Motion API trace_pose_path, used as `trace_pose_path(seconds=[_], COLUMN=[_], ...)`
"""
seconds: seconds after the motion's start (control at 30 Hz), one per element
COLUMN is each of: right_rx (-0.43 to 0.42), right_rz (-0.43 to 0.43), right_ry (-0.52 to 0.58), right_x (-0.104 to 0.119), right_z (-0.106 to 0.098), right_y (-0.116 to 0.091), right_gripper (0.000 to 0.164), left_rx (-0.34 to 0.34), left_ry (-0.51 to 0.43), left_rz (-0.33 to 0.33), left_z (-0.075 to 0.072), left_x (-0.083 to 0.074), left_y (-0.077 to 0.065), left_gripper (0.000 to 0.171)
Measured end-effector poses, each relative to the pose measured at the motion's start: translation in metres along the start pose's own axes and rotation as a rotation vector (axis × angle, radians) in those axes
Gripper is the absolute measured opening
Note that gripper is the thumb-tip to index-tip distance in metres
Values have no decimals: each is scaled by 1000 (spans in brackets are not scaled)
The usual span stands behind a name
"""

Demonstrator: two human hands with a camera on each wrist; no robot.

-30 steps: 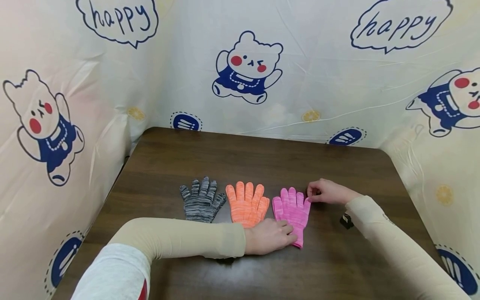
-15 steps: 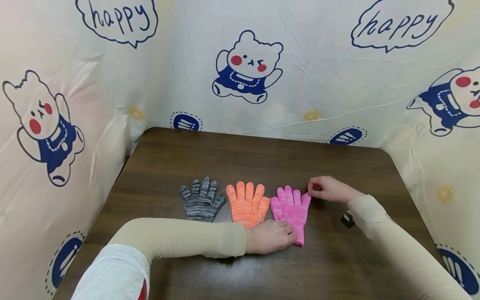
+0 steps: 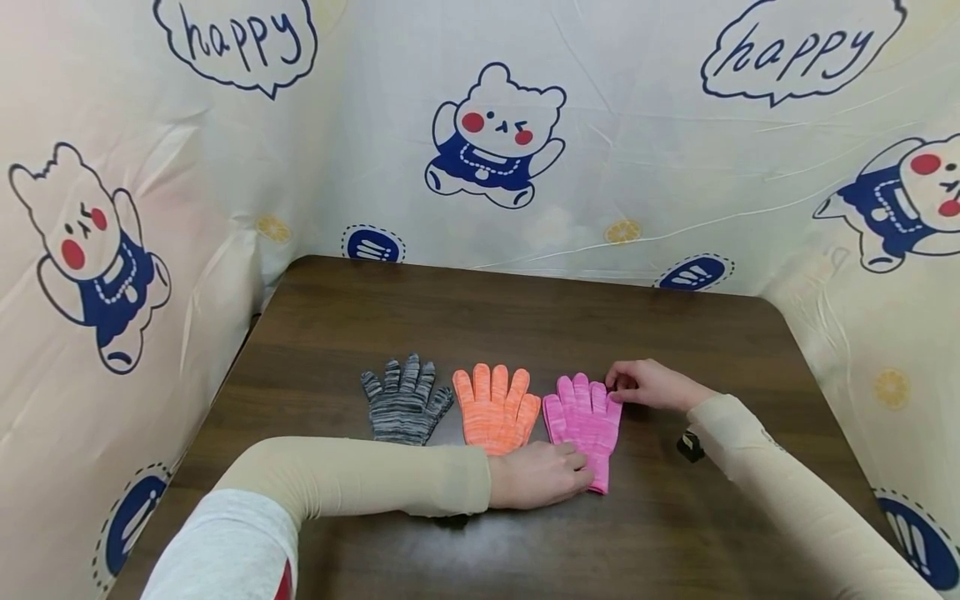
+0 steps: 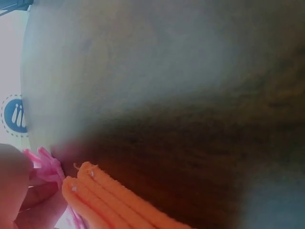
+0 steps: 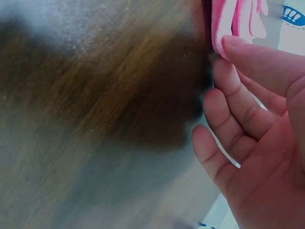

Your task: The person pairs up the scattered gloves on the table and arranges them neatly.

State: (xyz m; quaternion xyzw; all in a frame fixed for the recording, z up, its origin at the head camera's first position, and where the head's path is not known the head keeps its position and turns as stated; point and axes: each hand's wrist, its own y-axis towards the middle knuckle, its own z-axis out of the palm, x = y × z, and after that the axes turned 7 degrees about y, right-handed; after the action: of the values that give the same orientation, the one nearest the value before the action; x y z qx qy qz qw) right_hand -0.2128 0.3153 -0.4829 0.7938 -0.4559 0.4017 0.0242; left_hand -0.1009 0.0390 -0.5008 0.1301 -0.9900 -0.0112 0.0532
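In the head view, a pink knitted glove (image 3: 587, 421) lies flat on the brown table, fingers toward the far side. My left hand (image 3: 542, 477) reaches across and holds it by the cuff; in the left wrist view, bunched pink fabric (image 4: 47, 164) shows at the fingers. At the glove's right outer finger, my right hand (image 3: 655, 383) pinches the tip between thumb and index finger, while its other fingers (image 5: 217, 107) stay loosely bent. An orange glove (image 3: 495, 404) lies just left of the pink one, its cuff hidden by my left arm.
Left of the orange glove lies a grey-black striped glove (image 3: 407, 402), its lower end behind my left sleeve (image 3: 390, 477). The wooden table (image 3: 525, 312) ends at a printed cloth backdrop (image 3: 360, 125) on the far side and both sides.
The pink glove first shifts slightly away and left, its right finger spreading outward, then comes back a little. My right hand moves slightly left and nearer with that finger; my left hand stays at the cuff.
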Motion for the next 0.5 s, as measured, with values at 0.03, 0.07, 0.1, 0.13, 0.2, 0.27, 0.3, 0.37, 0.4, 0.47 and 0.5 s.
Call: trace_pose_path(seconds=[0.03, 0.07, 0.1, 0.13, 0.2, 0.27, 0.3, 0.37, 0.4, 0.47, 0.5], right_rx=[-3, -5, -10, -17, -32, -49, -58, -67, -70, -68, -64], right_rz=[4, 10, 11, 12, 10, -1, -9, -19, -23, -24, -33], right_ry=[-5, -6, -8, -8, -12, -9, -11, -20, -28, -41, -51], right_x=[1, 1, 2, 3, 5, 8, 8, 8, 8, 5, 4], right_z=[-1, -2, -3, -4, -7, -8, -8, -8, -6, -3, -1], right_y=[0, -1, -1, -2, -2, -1, -1, 1, 2, 4, 5], right_gripper=[17, 18, 18, 17, 15, 13, 12, 12, 12, 11, 10], left_rx=[4, 10, 19, 28, 34, 39, 41, 47, 49, 44, 39], left_ry=[-4, -10, -16, -24, -40, -54, -60, -75, -82, -96, -100], left_rz=[-2, -5, -5, -8, -11, -13, -14, -14, -13, -9, -5], left_z=[0, 0, 0, 0, -1, -1, -2, -3, -4, -4, -4], left_x=[0, 0, 1, 1, 2, 3, 3, 4, 4, 5, 5], left_y=[0, 0, 0, 0, 0, 0, 0, 0, 0, 0, 0], left_gripper=[13, 13, 12, 12, 12, 12, 12, 13, 13, 14, 14])
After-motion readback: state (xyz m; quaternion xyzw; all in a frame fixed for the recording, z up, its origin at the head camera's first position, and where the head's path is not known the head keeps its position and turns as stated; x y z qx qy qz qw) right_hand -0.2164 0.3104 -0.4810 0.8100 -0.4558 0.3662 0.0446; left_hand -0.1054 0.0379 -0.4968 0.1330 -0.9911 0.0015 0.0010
